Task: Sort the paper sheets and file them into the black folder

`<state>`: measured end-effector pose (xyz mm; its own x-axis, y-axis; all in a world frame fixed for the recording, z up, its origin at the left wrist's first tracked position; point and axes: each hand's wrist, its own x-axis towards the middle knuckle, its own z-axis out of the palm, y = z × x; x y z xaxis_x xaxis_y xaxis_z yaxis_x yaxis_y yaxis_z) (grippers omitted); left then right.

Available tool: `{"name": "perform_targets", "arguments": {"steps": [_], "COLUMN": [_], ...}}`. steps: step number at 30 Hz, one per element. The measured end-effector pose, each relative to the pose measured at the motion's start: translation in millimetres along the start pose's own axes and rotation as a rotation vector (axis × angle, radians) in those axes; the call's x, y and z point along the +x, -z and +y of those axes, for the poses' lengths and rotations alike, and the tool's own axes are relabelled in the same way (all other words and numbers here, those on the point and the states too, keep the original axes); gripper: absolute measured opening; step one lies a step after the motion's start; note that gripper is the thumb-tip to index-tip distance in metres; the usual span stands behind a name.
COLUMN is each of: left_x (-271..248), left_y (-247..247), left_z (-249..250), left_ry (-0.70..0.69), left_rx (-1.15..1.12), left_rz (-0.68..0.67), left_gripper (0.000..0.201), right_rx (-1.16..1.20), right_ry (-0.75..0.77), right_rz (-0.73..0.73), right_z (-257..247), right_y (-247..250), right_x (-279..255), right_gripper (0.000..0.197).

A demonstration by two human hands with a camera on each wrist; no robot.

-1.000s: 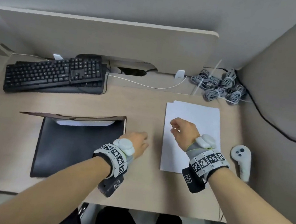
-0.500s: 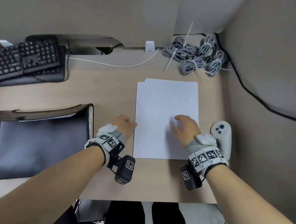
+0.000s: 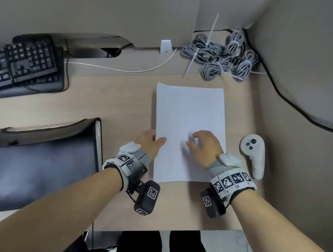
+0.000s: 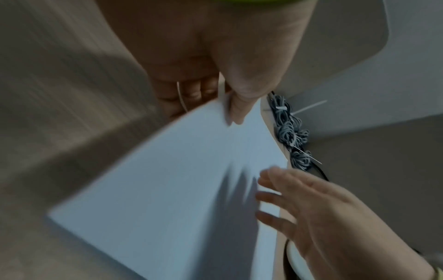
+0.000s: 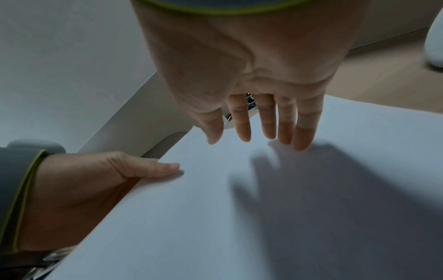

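At a wooden bench (image 3: 106, 96), a person's left hand (image 3: 149, 142) pinches the left edge of a stack of white paper sheets (image 3: 188, 116), thumb on top and fingers (image 4: 191, 92) curled beneath. The right hand (image 3: 206, 148) hovers over the stack, fingers (image 5: 285, 123) straight and spread, holding nothing. The black folder (image 3: 36, 172) lies open just left of the sheets, its contents mostly hidden under the raised flap. One white controller (image 3: 253, 155) sits right of the stack; one black keyboard (image 3: 18, 68), cut off at the frame edge, and bundled grey cables (image 3: 221, 55) line the back. The sheet count is unclear.
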<state>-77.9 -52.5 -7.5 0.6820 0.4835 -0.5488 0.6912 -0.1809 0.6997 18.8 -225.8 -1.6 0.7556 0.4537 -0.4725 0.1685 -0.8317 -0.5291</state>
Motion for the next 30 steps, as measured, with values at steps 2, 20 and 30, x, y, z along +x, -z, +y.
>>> {"name": "perform_targets", "arguments": {"steps": [2,20,30], "left_x": [-6,10,13], "left_y": [-2,10,7], "left_z": [9,0,7], "left_ry": [-0.016,0.222,0.293], "left_rx": [0.006,-0.063,-0.198], "left_rz": [-0.082,-0.002,-0.021], "left_gripper": [0.034,0.007,0.012], "right_rx": [0.063,0.082,0.103], "right_ry": [0.017,-0.042,0.104], "right_rz": [-0.006,-0.051,-0.064], "right_z": [-9,-35,-42], "right_y": [-1,-3,-9], "right_x": [0,6,-7], "right_gripper": [0.044,0.016,0.045]}}
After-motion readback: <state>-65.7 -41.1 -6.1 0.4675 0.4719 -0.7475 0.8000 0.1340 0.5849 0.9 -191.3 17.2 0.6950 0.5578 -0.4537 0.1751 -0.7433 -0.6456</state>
